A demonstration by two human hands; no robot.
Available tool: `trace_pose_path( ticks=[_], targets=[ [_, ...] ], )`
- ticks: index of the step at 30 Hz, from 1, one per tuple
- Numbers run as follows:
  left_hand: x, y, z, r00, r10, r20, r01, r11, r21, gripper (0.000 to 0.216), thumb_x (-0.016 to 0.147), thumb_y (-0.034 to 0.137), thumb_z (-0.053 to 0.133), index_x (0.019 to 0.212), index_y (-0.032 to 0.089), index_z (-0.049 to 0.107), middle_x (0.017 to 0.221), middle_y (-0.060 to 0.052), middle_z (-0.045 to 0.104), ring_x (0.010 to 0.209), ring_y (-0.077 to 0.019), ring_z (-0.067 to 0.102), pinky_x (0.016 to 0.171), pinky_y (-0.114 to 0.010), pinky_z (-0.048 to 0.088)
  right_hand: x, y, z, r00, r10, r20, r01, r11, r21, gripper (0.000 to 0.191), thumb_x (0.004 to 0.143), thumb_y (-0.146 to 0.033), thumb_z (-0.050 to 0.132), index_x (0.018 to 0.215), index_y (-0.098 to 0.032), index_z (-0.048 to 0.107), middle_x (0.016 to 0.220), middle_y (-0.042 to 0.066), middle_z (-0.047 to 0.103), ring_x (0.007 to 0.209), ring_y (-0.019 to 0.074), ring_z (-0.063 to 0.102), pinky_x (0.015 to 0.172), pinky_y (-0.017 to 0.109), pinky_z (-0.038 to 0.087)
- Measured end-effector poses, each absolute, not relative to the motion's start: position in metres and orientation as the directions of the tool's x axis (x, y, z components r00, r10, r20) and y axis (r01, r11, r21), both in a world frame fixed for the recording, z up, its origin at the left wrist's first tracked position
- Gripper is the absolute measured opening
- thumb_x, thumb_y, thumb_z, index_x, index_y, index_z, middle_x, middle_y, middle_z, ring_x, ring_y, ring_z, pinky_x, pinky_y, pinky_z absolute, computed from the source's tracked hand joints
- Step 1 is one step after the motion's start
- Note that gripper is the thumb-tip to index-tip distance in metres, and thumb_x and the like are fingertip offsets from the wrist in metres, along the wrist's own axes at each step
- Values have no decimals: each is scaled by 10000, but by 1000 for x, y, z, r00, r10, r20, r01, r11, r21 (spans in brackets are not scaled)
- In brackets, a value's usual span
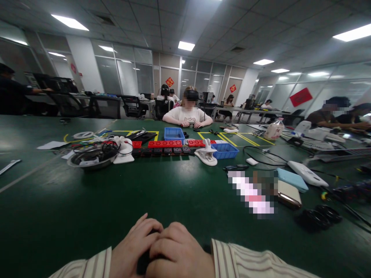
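A: Open office, green counter; people seated at the far side.
B: Hands?
A: Near edge, centre. The left hand and right hand are pressed together, fingers curled, striped sleeves low over the counter.
B: Grip?
A: A dark object shows between the palms. Clenched on it or loose, cannot tell.
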State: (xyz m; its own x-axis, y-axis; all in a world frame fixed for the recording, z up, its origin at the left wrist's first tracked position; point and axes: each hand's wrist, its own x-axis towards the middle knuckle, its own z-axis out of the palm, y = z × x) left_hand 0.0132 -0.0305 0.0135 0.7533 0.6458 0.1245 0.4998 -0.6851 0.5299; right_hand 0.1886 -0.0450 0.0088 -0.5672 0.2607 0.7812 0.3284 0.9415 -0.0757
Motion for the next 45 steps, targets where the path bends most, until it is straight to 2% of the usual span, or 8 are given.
trace_pose_path(
  ticks=[9,13,17,22,28,35,41,45],
  targets=[
    [8,-31,-3,716,651,254,475,-720,506,442,677,370,680,1081,259,539,1083,-32,595,1077,-263,530,1072,-507,229,190,-48,4,-564,237,791,247,963,-113,397,1013,-376,147,1016,-243,522,915,-31,661,984,93,561,1066,310,230],
    [4,-33,-10,685,627,372,465,-769,438,760,644,565,689,1263,204,435,1240,-114,531,1157,-329,476,1057,-521,271,191,-61,23,-424,542,726,431,826,-364,498,906,-616,300,1110,-211,503,1000,46,606,932,171,553,900,337,397],
    [4,-34,-8,687,632,357,456,-759,465,699,698,614,639,1250,223,462,1180,-94,556,1124,-316,500,1061,-549,233,187,-63,16,-336,663,669,526,721,-450,631,747,-752,422,991,-182,541,899,56,569,790,193,531,710,331,426],
    [9,-31,6,749,622,228,444,-727,524,476,701,517,685,1088,265,572,1070,-35,572,1035,-270,523,1062,-542,207,184,-57,5,-506,609,611,588,762,-272,407,763,-581,543,881,-191,526,845,23,563,770,174,509,689,328,386],
    [17,-33,17,735,670,107,524,-661,537,330,601,272,696,916,245,600,937,-1,577,947,-245,539,1053,-533,223,192,-47,4,-719,299,628,342,938,-55,145,901,-346,486,861,-217,539,934,-32,626,924,134,537,808,322,400],
    [6,-21,-10,788,581,204,432,-758,489,519,665,380,668,1148,265,515,1082,-31,597,1038,-266,553,1057,-499,276,192,-44,-2,-731,205,651,226,973,-52,212,988,-326,333,1052,-252,521,1101,-60,626,1183,114,433,1093,342,212],
    [7,-32,-11,673,653,348,495,-747,444,728,587,432,731,1210,239,409,1210,-100,533,1117,-324,504,1042,-596,225,192,-56,17,-417,615,669,457,778,-431,538,846,-641,365,1069,-175,514,1003,66,586,921,194,532,858,366,405],
    [10,-36,2,665,678,313,535,-725,434,525,580,397,715,1033,225,512,1058,-67,582,1013,-306,548,1033,-632,171,191,-56,10,-371,730,573,614,656,-438,619,696,-768,448,832,-170,534,778,32,545,679,175,500,627,317,393]
  ],
)
